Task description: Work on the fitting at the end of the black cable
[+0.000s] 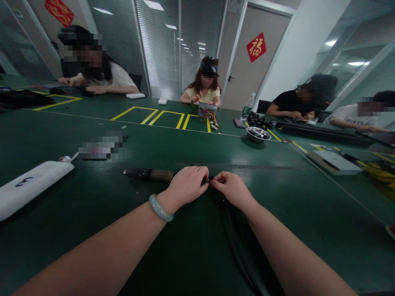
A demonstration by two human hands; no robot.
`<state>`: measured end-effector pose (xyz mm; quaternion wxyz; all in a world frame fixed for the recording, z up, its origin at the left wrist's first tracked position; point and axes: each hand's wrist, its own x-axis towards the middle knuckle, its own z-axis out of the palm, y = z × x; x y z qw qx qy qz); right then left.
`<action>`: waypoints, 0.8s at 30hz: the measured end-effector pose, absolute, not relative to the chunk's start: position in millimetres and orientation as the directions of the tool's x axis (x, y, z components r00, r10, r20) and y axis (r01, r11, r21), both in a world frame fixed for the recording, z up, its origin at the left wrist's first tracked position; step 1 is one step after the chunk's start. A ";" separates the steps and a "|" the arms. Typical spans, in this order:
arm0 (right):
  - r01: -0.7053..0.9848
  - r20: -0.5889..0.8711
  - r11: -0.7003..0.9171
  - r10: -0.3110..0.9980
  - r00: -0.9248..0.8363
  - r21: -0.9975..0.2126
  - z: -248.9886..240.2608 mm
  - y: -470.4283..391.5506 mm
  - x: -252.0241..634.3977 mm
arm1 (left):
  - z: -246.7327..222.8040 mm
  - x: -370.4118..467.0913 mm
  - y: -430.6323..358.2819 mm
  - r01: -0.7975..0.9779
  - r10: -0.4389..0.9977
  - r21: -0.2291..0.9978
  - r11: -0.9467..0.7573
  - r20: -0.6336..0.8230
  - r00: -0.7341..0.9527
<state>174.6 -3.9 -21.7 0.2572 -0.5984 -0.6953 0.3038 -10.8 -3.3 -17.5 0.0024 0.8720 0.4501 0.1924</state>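
Observation:
A dark cylindrical tool (151,174) with a brown middle and a metal tip, looking like an electric screwdriver, lies across the green table (92,255), tip to the left. My left hand (188,185), with a pale green bangle (160,208) on its wrist, is closed over the tool's right end. My right hand (233,187) pinches a tiny part against the left fingertips; its kind is hidden. Below the right hand, a black cord (233,238) runs to the table's front edge. Whether it joins the tool is hidden by my fingers.
At the left lie a white power bank (33,185) and a blurred-out phone (103,148). Further off are a metal bowl (258,135) with small parts, a grey box with wires (207,111), a flat white box (335,161) and a bottle (248,105). Several people sit around the table.

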 end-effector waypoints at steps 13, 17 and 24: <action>0.677 -0.046 0.086 0.983 -0.175 -0.731 -21.3 -1.3 177.7 | -25.2 -12.6 2.4 0.778 0.788 0.196 -0.597 0.324 0.523; 0.670 -0.058 0.071 0.984 -0.168 -0.739 -21.9 -0.8 177.2 | -25.4 -12.2 2.7 0.770 0.782 0.200 -0.606 0.332 0.528; 0.662 -0.038 0.081 0.986 -0.164 -0.745 -24.4 -1.0 176.4 | -26.2 -11.8 2.9 0.773 0.780 0.185 -0.607 0.324 0.535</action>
